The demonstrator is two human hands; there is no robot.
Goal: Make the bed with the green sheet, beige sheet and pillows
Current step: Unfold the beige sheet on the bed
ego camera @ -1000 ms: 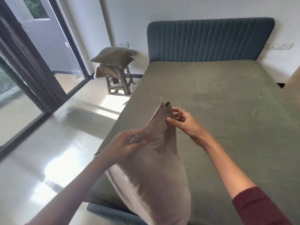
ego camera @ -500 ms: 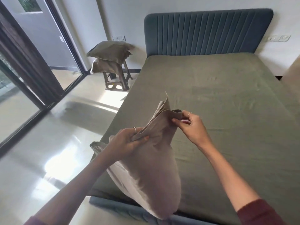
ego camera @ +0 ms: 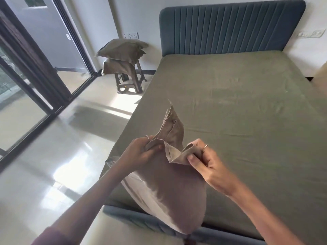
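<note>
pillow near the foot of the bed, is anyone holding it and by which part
Yes. Both hands hold the pillow by the open end of its beige cover: left hand bunches one side, right hand pinches the other flap.

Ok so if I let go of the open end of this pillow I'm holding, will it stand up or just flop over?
Probably flop. The pillow bulges softly and stands only on a narrow corner at the foot of the bed, propped by the left hand and right hand. Its case mouth already droops in loose folds between them, so it looks limp. It likely feels light for its bulk.
</note>
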